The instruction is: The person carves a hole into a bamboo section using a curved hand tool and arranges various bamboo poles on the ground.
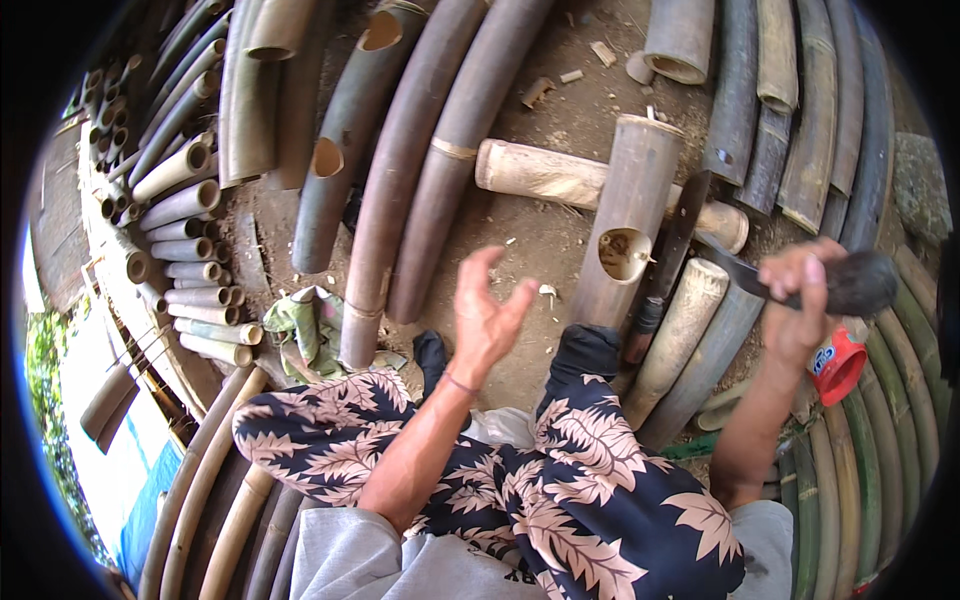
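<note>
- One bamboo pole (pixel 630 215), brown and hollow, stands propped on a log (pixel 560 175).
- Left hand (pixel 487 315) open, empty.
- Right hand (pixel 795 300) grips a dark-handled knife (pixel 760 282).

Left hand (pixel 487 312) raised, fingers spread and curled, holding nothing, just left of short bamboo piece (pixel 628 215) with hole in near end. Right hand (pixel 796 300) clenched round dark handle of big knife (pixel 760 278), blade pointing left toward bamboo. Second knife (pixel 672 255) leans beside same piece. Red cup (pixel 838 365) under right hand. Bamboo poles (pixel 420 170) all over dirt ground (pixel 575 110) (some split). Flowered trousers (pixel 560 470) at lower edge.
</note>
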`<state>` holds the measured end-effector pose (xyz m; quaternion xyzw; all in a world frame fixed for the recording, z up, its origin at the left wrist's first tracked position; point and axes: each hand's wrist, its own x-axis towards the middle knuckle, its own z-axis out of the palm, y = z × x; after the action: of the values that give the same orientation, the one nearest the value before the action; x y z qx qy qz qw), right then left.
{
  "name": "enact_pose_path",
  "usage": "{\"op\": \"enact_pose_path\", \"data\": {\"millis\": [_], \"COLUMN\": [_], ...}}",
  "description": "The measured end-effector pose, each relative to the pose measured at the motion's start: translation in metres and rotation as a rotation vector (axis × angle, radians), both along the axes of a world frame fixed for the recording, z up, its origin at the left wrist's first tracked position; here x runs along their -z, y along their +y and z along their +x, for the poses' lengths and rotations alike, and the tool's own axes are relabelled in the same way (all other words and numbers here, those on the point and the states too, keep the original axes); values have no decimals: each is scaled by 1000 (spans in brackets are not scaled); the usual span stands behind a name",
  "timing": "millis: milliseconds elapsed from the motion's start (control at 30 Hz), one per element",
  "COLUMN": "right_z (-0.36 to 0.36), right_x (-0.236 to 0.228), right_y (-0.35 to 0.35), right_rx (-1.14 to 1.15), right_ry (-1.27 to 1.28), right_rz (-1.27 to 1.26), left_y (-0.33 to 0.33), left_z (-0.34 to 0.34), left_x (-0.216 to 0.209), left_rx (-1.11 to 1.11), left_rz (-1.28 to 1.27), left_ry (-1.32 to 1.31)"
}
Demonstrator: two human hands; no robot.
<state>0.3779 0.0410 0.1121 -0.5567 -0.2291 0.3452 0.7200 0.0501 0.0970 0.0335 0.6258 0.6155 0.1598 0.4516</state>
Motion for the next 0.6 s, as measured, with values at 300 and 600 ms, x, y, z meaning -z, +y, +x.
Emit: {"op": "enact_pose_path", "data": {"millis": [300, 600], "right_z": [124, 108], "right_x": [143, 192], "right_y": [-206, -250], "right_rx": [48, 3], "right_ry": [-967, -1000], "right_rz": [-1141, -1169], "left_y": [176, 210], "left_z": [-122, -54], "left_x": [20, -88], "left_rx": [199, 268], "left_rz": [85, -403], "left_ry": [538, -509]}}
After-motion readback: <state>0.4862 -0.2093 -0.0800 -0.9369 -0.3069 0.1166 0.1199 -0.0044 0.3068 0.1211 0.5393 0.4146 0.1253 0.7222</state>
